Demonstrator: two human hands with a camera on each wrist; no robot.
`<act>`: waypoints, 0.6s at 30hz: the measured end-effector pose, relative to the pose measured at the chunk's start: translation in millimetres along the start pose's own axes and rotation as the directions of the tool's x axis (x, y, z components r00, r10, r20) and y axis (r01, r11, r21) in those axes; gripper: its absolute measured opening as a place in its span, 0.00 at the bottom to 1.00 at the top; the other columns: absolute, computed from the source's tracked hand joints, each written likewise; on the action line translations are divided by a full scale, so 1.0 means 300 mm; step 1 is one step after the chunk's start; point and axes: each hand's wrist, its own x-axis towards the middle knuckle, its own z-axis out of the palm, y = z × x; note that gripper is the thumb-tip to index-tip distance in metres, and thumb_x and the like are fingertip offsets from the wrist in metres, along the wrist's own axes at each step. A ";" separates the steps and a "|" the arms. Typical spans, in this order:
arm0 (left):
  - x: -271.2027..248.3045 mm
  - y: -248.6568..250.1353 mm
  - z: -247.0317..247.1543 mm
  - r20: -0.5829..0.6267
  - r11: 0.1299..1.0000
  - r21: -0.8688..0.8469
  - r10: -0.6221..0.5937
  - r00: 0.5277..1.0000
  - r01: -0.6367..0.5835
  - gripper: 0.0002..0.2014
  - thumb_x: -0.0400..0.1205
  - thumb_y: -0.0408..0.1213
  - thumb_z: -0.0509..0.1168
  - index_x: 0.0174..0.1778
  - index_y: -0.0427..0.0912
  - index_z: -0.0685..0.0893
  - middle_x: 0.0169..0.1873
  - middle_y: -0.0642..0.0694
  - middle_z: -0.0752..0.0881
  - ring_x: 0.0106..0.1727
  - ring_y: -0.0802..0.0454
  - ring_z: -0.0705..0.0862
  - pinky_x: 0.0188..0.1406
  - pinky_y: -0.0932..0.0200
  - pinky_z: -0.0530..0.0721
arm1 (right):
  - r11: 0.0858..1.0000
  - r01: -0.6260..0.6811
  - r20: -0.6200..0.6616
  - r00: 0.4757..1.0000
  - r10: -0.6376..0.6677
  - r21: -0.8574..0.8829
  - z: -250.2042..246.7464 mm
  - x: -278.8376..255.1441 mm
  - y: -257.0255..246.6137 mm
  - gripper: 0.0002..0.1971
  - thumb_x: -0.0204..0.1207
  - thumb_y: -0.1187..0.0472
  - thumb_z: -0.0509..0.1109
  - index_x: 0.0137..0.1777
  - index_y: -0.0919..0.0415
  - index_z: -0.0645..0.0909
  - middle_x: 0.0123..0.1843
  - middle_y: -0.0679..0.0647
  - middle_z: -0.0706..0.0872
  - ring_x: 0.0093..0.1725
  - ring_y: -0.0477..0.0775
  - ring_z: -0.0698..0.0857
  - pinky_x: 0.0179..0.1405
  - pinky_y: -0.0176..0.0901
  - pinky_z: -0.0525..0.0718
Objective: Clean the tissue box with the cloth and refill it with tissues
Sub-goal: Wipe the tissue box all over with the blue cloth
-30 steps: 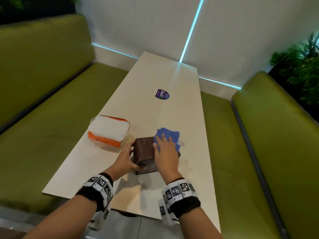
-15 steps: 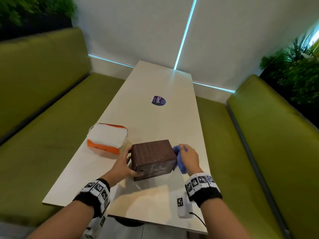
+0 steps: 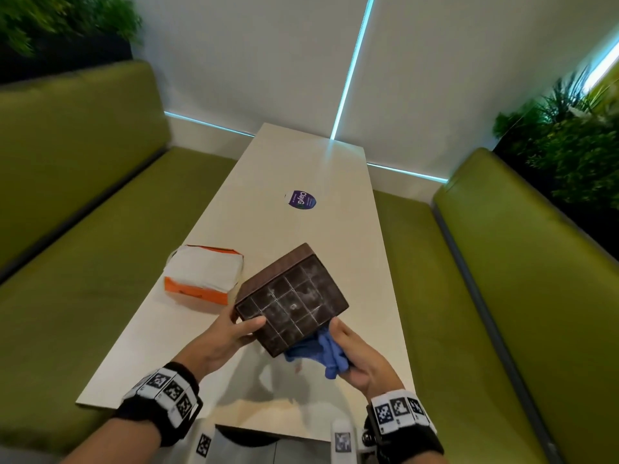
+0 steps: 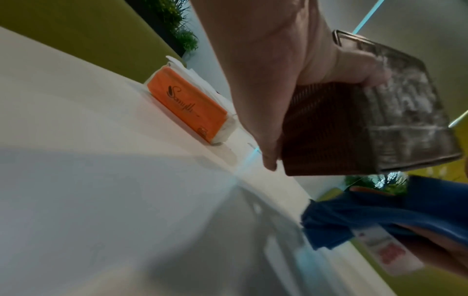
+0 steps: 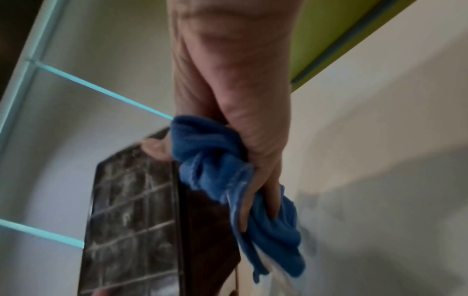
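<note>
The brown woven tissue box is lifted off the table and tipped, its dusty gridded underside facing me. My left hand grips its left side, thumb across the underside; in the left wrist view the box fills the fingers of that hand. My right hand holds the bunched blue cloth against the box's lower right side. The right wrist view shows the cloth bunched in the fingers beside the box. An orange pack of white tissues lies on the table to the left.
The long pale table runs away from me to a white wall, with a round purple sticker at mid-length. Green padded benches flank both sides. Plants stand behind the bench backs.
The box has been lifted from the table and tipped so its underside faces up. The right hand with the cloth moved from the box's top, round its right side, to beneath it.
</note>
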 end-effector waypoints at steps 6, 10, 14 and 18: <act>-0.035 0.032 0.023 0.087 0.997 0.019 -0.076 0.993 0.075 0.54 0.51 0.52 0.89 0.73 0.45 0.74 0.68 0.40 0.85 0.73 0.39 0.80 0.71 0.41 0.79 | 0.990 0.005 0.164 0.986 0.019 -0.142 0.065 -0.023 -0.085 0.41 0.66 0.61 0.82 0.77 0.64 0.65 0.74 0.69 0.76 0.72 0.72 0.77 0.66 0.64 0.81; -0.044 0.068 -0.014 0.150 0.989 0.127 -0.096 0.984 0.077 0.69 0.53 0.52 0.88 0.85 0.58 0.50 0.82 0.57 0.64 0.83 0.52 0.63 0.82 0.45 0.65 | 0.952 0.046 0.141 0.990 -0.004 -0.302 0.066 -0.035 -0.131 0.40 0.62 0.65 0.84 0.74 0.61 0.71 0.71 0.64 0.81 0.67 0.65 0.83 0.60 0.57 0.85; -0.023 0.124 -0.002 0.155 0.961 0.275 -0.074 0.985 0.029 0.71 0.55 0.50 0.88 0.84 0.66 0.43 0.80 0.69 0.54 0.82 0.62 0.51 0.86 0.44 0.52 | 0.895 0.096 0.169 0.985 -0.023 -0.436 0.054 -0.046 -0.153 0.36 0.68 0.77 0.76 0.74 0.58 0.71 0.69 0.59 0.82 0.65 0.56 0.85 0.56 0.45 0.86; -0.002 0.164 0.056 0.158 0.951 0.308 -0.052 0.986 0.000 0.50 0.67 0.32 0.83 0.81 0.62 0.64 0.75 0.62 0.75 0.80 0.57 0.70 0.78 0.51 0.73 | 0.842 0.113 0.193 0.981 -0.011 -0.527 0.045 -0.035 -0.157 0.39 0.68 0.74 0.78 0.77 0.54 0.69 0.72 0.54 0.81 0.70 0.56 0.81 0.66 0.52 0.83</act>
